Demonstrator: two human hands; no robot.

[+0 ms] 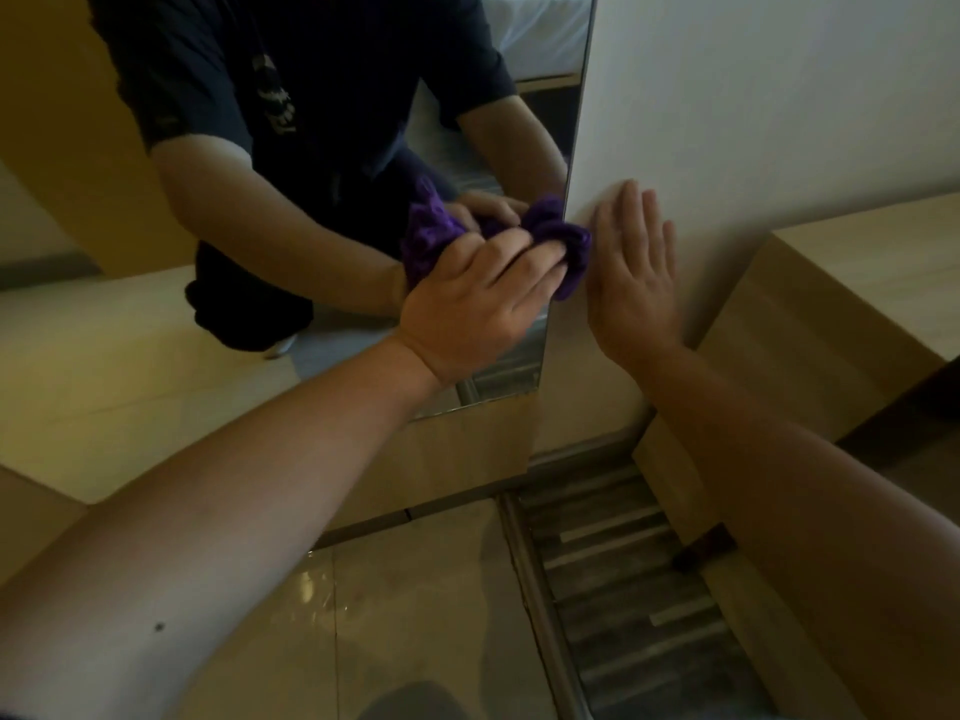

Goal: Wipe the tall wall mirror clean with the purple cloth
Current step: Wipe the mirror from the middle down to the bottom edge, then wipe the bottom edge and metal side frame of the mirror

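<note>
Beside the mirror (pixel 322 148) edge, left hand (pixel 467 304) fingers clamp the purple cloth (pixel 566 241); right hand (pixel 634 272) lies flat, fingers extended, on wall (pixel 753 96).

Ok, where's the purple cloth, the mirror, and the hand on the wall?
purple cloth (pixel 566 246): head view, bunched right end.
mirror (pixel 363 122): head view, glass above the cloth.
right hand (pixel 631 272): head view, back of hand.

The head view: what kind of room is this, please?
Probably a bedroom, perhaps in a hotel. The tall frameless wall mirror reflects a bed with white sheets, and a pale wooden cabinet stands on the glossy beige tiled floor.
</note>
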